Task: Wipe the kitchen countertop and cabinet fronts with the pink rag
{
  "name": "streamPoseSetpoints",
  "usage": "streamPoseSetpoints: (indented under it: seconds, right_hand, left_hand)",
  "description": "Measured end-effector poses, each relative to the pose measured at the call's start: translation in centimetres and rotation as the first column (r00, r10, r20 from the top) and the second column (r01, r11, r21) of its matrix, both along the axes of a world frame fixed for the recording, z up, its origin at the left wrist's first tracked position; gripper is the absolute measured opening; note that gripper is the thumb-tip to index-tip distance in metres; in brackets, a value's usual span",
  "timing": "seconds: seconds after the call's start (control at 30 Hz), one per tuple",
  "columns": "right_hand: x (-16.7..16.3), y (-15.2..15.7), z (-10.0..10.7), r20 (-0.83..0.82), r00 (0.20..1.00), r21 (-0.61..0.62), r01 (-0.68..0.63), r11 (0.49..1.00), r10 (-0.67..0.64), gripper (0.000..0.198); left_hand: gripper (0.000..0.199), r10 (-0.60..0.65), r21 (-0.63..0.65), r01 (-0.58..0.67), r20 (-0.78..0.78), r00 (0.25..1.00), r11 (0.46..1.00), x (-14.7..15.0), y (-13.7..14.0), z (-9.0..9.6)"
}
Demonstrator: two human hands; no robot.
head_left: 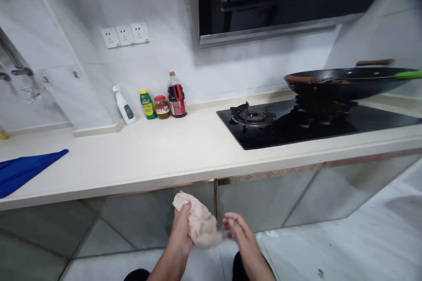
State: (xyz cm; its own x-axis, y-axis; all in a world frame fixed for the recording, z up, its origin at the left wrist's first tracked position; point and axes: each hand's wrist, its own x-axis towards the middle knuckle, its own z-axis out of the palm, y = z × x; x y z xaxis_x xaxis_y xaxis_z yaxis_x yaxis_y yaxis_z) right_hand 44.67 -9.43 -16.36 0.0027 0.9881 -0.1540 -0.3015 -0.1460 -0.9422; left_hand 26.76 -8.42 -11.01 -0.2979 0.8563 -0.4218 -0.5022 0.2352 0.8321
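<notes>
My left hand [182, 226] is closed round a pale pink cloth [199, 224], with the thumb on top. The cloth is bunched up and hangs in front of the cabinet doors, below the countertop edge; its lower right end is smeared by motion. Just right of the cloth is my right hand [240, 230], its fingers loosely bent and apart, slightly blurred. I see nothing held in it, though its fingertips come very near the cloth's blurred edge.
On the countertop [148, 153] lies a blue cloth [29, 169]. Along the wall stand a spray bottle [124, 105], a green bottle [147, 104], a red-lidded jar [161, 107] and a dark sauce bottle [177, 96]. A wok [343, 85] sits on the gas hob [263, 134] under the range hood [280, 0].
</notes>
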Motion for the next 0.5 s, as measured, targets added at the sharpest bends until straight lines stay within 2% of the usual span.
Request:
streamPoseSetpoints:
  seconds: [0.07,0.1,0.13,0.2,0.23,0.27,0.3,0.37,0.4,0.43,0.47,0.5]
  right_hand:
    - [-2.1,-2.6,-2.8,-0.299,0.954,-0.186,-0.078,0.980,0.019,0.076]
    - [-3.0,-3.5,-3.4,-0.436,0.899,-0.219,-0.151,0.964,0.041,0.082]
    - [-3.8,-4.0,-3.7,-0.549,0.832,-0.210,-0.230,0.950,0.080,0.086]
    - [-4.5,-4.1,-3.1,-0.680,0.715,-0.126,-0.329,0.936,0.159,0.084]
    - [-4.5,-3.9,-2.5,-0.703,0.691,-0.093,-0.325,0.941,0.169,0.079]
    - [-4.3,-3.5,-2.0,-0.705,0.693,-0.075,-0.283,0.956,0.150,0.074]
    - [-3.9,-3.0,-1.5,-0.685,0.720,-0.070,-0.209,0.975,0.106,0.069]
    - [-2.9,-1.8,-1.1,-0.546,0.838,-0.057,-0.011,0.998,-0.022,0.060]
    - [-2.5,-1.2,-1.2,-0.391,0.916,-0.008,0.097,0.995,-0.092,0.052]
    - [-2.2,-0.6,-1.3,-0.168,0.970,0.102,0.193,0.976,-0.174,0.042]
    - [-2.2,0.1,-1.4,0.112,0.957,0.285,0.229,0.931,-0.269,0.033]
    - [-2.3,0.9,-1.5,0.405,0.826,0.504,0.156,0.849,-0.392,0.028]
  left_hand:
    - [0.064,-0.153,-0.007,0.156,-0.227,0.962,0.988,1.0,-1.0,-1.0]
    - [0.072,-0.265,0.013,0.287,-0.348,0.899,0.958,1.4,-1.4,-1.3]
    - [0.077,-0.375,0.030,0.439,-0.469,0.799,0.898,1.8,-1.8,-1.3]
    - [0.077,-0.496,0.002,0.688,-0.692,0.525,0.725,2.2,-2.4,-0.9]
    - [0.076,-0.490,-0.042,0.753,-0.782,0.384,0.656,2.2,-2.5,-0.3]
    - [0.076,-0.449,-0.090,0.781,-0.855,0.257,0.618,2.0,-2.6,0.4]
    - [0.076,-0.382,-0.125,0.782,-0.912,0.153,0.611,1.6,-2.4,1.3]
    - [0.068,-0.180,-0.100,0.753,-0.983,0.024,0.651,0.0,-1.4,3.7]
    - [0.061,-0.046,-0.038,0.734,-0.999,-0.010,0.678,-1.0,-0.6,5.1]
    - [0.051,0.099,0.046,0.714,-0.995,-0.032,0.698,-2.2,0.5,6.7]
    - [0.044,0.226,0.126,0.695,-0.973,-0.055,0.708,-3.4,1.8,8.2]
    - [0.040,0.324,0.182,0.678,-0.942,-0.086,0.712,-4.6,3.2,9.6]
